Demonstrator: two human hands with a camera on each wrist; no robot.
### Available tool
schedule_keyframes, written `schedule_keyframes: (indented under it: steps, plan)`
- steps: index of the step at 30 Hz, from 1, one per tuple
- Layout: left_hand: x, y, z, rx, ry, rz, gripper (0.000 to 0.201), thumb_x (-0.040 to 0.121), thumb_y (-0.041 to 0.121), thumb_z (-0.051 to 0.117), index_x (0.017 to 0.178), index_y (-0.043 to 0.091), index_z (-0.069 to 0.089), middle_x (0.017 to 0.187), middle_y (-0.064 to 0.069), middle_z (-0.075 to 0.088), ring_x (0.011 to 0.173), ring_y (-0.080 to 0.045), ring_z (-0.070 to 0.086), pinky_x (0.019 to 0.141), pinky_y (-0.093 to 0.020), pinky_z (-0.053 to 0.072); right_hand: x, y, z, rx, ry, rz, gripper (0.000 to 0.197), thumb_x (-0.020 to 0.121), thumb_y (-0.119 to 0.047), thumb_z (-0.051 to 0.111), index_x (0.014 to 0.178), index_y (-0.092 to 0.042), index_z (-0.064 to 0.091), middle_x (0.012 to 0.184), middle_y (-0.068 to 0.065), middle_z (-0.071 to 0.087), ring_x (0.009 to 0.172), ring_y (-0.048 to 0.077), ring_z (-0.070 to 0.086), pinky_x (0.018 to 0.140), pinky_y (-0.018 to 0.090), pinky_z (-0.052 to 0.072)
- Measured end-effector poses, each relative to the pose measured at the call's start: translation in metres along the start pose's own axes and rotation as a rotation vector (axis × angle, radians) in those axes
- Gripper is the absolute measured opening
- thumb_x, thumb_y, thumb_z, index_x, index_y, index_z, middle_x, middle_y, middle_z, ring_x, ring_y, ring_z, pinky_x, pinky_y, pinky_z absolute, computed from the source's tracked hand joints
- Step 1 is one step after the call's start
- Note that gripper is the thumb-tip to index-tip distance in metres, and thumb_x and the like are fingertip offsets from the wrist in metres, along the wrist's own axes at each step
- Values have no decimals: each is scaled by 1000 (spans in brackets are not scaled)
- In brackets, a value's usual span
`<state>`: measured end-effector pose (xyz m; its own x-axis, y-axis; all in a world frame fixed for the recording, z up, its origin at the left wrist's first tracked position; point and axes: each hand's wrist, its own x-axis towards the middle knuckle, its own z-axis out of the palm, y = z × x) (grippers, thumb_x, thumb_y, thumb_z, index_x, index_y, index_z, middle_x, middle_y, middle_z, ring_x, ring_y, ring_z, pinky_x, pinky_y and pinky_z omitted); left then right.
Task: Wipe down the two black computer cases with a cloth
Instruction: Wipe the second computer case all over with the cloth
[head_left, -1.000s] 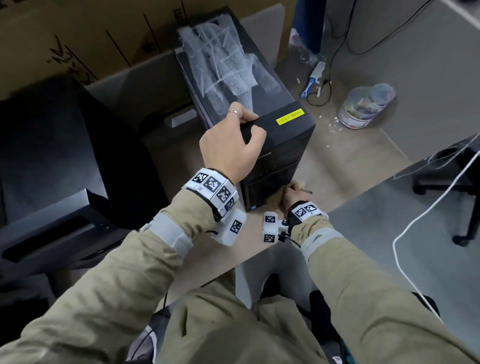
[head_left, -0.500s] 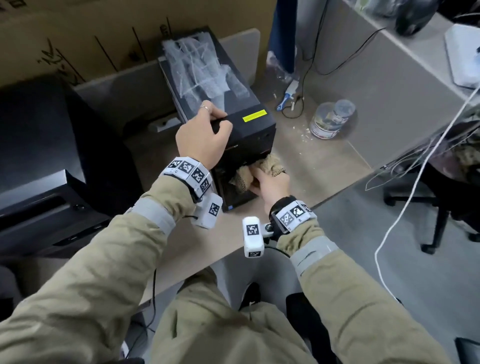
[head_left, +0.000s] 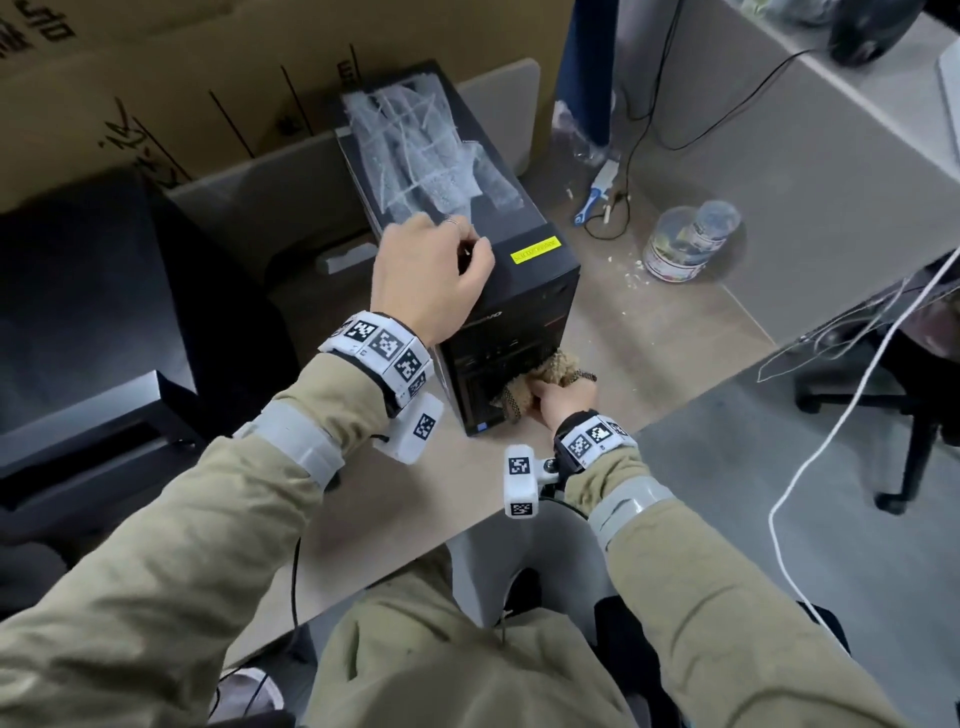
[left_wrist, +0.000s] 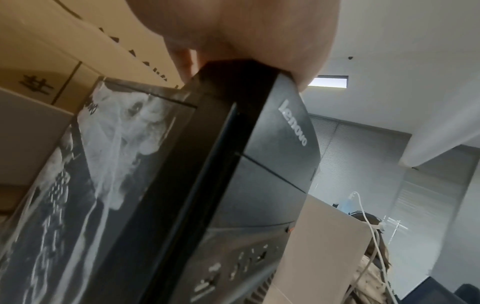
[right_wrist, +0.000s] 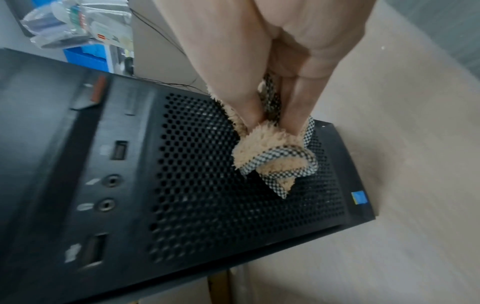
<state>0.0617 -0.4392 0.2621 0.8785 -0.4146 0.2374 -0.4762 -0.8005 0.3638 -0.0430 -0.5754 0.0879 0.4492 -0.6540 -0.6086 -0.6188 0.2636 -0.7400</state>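
A black computer case (head_left: 524, 291) stands upright on the desk (head_left: 649, 332), with crumpled clear plastic (head_left: 421, 150) on its top. My left hand (head_left: 431, 270) grips the case's top front corner, and in the left wrist view the palm (left_wrist: 246, 30) sits over that corner of the case (left_wrist: 259, 164). My right hand (head_left: 563, 400) holds a tan fluffy cloth (head_left: 535, 382) against the lower front panel. In the right wrist view its fingers (right_wrist: 249, 107) pinch the bunched cloth (right_wrist: 272, 152) onto the perforated grille (right_wrist: 207, 195). A second black case (head_left: 78, 312) lies at the left.
A clear tub with a bottle in it (head_left: 680, 244) and a blue-and-white tool (head_left: 597, 192) lie on the desk behind the case. Cardboard boxes (head_left: 156, 78) stand at the back. A white cable (head_left: 831, 441) hangs at the right near an office chair (head_left: 909, 415).
My right hand rubbed the cloth from the bottom of the front panel upward, then back down to its lower right part. My left hand stayed on the case's top corner.
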Motion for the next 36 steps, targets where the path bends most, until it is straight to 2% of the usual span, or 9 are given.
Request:
schedule_keyframes:
  steps: [5, 8, 14, 18, 22, 25, 30, 33, 36]
  plan:
    - [-2, -7, 9, -192, -80, -53, 27, 101, 34, 37, 90, 23, 59, 54, 8, 49, 63, -25, 53, 84, -35, 40, 24, 22, 20, -104, -1, 98, 14, 73, -10, 77, 78, -11, 64, 84, 15, 70, 85, 38, 71, 80, 50, 60]
    - [0, -10, 12, -249, -79, -64, 32, 100, 37, 34, 92, 25, 63, 52, 7, 51, 62, -26, 56, 82, -38, 44, 35, 36, 29, -165, -19, 139, 16, 86, -10, 68, 98, 1, 68, 97, 14, 70, 90, 31, 67, 82, 36, 56]
    - [1, -14, 18, -265, -26, -65, 31, 98, 37, 35, 91, 28, 64, 63, 1, 64, 66, -27, 56, 77, -36, 43, 34, 47, 47, -169, -91, 187, 29, 95, -28, 59, 120, -14, 62, 112, 7, 67, 98, 26, 65, 82, 33, 55]
    - [1, -14, 19, -263, -30, -66, 31, 98, 36, 36, 89, 28, 64, 60, 1, 64, 62, -23, 56, 76, -39, 45, 16, 61, 65, -213, -91, 155, 39, 95, -22, 62, 133, -14, 57, 128, 6, 61, 118, 27, 60, 65, 16, 42]
    - [1, -13, 17, -258, -29, -61, 31, 99, 36, 36, 89, 27, 64, 54, 4, 57, 61, -25, 55, 76, -41, 46, 12, 81, 86, -240, -229, 173, 25, 97, -20, 46, 121, -25, 53, 135, 9, 56, 125, 28, 54, 100, 32, 48]
    - [1, -12, 17, -251, -29, -58, 31, 99, 35, 36, 89, 26, 64, 52, 4, 53, 61, -26, 55, 77, -41, 45, 12, 78, 80, -181, -277, 209, 7, 93, -11, 60, 100, -13, 61, 100, 8, 63, 90, 25, 63, 87, 35, 54]
    - [0, -13, 18, -232, -40, -62, 31, 99, 39, 33, 91, 29, 61, 56, 7, 54, 67, -26, 53, 81, -44, 45, 50, 125, 79, -158, -275, 303, 29, 67, -26, 68, 89, -8, 64, 82, 18, 70, 73, 34, 66, 72, 46, 52]
    - [0, -13, 18, -218, -48, -64, 33, 98, 41, 31, 90, 28, 60, 51, 10, 47, 66, -29, 54, 82, -44, 46, 16, 88, 58, -211, -253, 301, 24, 80, -33, 60, 80, -10, 61, 68, 14, 64, 70, 31, 65, 74, 44, 56]
    - [-1, -13, 17, -217, -48, -83, 34, 98, 40, 30, 90, 28, 60, 50, 9, 45, 66, -32, 54, 84, -45, 47, 10, 61, 32, -223, -200, 253, 32, 83, -43, 62, 95, -14, 60, 83, 11, 69, 80, 30, 70, 74, 42, 61]
